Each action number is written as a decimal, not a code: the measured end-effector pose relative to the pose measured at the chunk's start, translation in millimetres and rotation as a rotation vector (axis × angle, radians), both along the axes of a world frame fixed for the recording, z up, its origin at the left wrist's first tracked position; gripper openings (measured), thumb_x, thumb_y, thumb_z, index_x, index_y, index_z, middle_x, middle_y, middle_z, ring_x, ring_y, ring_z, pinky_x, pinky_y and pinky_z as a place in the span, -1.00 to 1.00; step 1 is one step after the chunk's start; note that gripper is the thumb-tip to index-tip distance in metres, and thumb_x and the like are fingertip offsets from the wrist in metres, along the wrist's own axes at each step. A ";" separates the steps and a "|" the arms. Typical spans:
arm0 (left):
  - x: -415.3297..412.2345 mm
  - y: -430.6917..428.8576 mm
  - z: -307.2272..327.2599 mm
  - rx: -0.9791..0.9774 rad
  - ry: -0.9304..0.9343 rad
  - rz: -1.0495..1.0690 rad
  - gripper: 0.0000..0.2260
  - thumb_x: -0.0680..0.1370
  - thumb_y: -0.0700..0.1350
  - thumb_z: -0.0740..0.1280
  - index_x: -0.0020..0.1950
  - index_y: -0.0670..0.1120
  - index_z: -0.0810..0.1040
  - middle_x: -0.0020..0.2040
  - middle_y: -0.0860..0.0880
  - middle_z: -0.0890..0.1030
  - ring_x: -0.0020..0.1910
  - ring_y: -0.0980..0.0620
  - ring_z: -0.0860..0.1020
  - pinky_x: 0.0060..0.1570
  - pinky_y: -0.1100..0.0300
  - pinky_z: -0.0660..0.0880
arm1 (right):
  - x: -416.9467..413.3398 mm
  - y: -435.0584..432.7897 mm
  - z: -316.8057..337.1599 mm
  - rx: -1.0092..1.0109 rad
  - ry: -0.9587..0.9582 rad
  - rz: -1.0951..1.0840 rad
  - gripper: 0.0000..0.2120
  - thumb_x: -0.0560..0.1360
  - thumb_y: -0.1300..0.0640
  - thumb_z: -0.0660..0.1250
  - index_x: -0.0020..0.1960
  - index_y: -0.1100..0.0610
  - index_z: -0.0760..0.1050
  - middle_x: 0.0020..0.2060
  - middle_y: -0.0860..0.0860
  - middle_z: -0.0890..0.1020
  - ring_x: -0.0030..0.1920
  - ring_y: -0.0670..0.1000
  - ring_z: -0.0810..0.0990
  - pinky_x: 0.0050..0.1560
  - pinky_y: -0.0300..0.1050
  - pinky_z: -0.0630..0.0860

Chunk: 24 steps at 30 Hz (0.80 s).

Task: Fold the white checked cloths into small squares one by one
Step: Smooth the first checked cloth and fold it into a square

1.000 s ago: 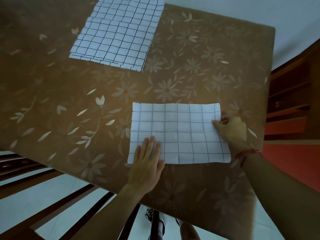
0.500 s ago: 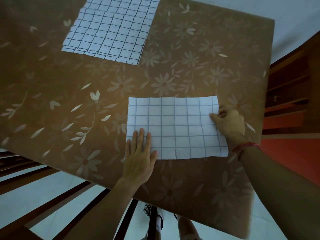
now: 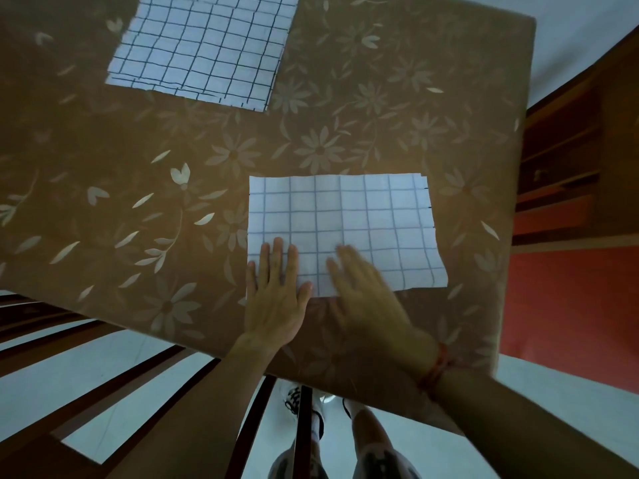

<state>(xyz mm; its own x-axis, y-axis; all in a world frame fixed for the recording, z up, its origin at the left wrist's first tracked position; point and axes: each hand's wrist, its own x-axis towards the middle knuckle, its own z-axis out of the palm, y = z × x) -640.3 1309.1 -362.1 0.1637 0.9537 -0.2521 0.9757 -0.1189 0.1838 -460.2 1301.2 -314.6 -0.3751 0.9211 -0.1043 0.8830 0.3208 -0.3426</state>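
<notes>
Half-folded checked cloth (image 3: 345,219) lying flat on the worktop (image 3: 397,133), its near edge under 2 flat grips.
The cloth is looking thin, light, limp and apt to slide. The left grip (image 3: 276,299), fingers straight, is pinning its near-left corner; the right grip (image 3: 366,299), blurred, fingers straight and holding nothing, is lying just beside it. The short edge out to the right grip's right is offering the cleanest pinch. A stack of unfolded cloths (image 3: 204,50) is lying well beyond both grips.

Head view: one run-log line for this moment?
folded cloth: flat on table | left hand: flat on its near-left corner | right hand: open, blurred, at its near edge | cloth stack: far left
</notes>
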 end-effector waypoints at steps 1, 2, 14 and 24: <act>0.0 -0.1 -0.6 0.003 0.000 0.002 -0.40 0.63 0.21 -0.17 0.57 -0.06 -0.23 0.56 -0.10 -0.30 0.52 -0.08 -0.33 0.49 -0.14 -0.22 | -9.3 -11.1 -4.4 0.023 -0.020 0.071 -0.45 0.56 0.08 0.16 0.49 0.28 0.20 0.50 0.25 0.19 0.52 0.21 0.12 0.45 0.19 0.23; -0.2 -0.2 -1.3 0.011 0.001 0.002 -0.40 0.63 0.21 -0.18 0.58 -0.06 -0.21 0.57 -0.11 -0.28 0.53 -0.08 -0.32 0.49 -0.14 -0.22 | -14.8 -18.8 -9.0 0.032 -0.045 0.122 -0.45 0.58 0.05 0.08 0.49 0.30 0.19 0.50 0.26 0.18 0.53 0.20 0.10 0.46 0.19 0.21; -0.2 -0.9 -6.8 0.050 -0.003 -0.001 -0.39 0.61 0.23 -0.20 0.58 -0.04 -0.18 0.58 -0.09 -0.21 0.54 -0.08 -0.26 0.48 -0.18 -0.22 | 8.0 -28.0 -29.8 -0.120 -0.213 0.095 -0.23 0.60 -0.25 -0.06 0.54 0.31 -0.07 0.54 0.23 -0.10 0.55 0.17 -0.16 0.54 0.11 -0.03; -2.9 -2.2 -9.4 0.074 0.012 -0.014 -0.38 0.61 0.22 -0.14 0.59 -0.06 -0.13 0.59 -0.10 -0.17 0.55 -0.10 -0.22 0.48 -0.20 -0.15 | 98.3 -45.3 -22.8 -0.176 -0.282 -0.131 -0.19 0.58 -0.31 -0.13 0.55 0.27 -0.21 0.54 0.17 -0.21 0.54 0.11 -0.26 0.51 0.01 -0.18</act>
<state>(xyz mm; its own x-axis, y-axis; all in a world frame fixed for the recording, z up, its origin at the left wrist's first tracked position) -643.2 1306.9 -371.6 0.1745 0.9676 -0.1826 0.9759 -0.1453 0.1627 -361.9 1255.9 -337.3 -0.1891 0.9181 -0.3484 0.9804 0.1564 -0.1200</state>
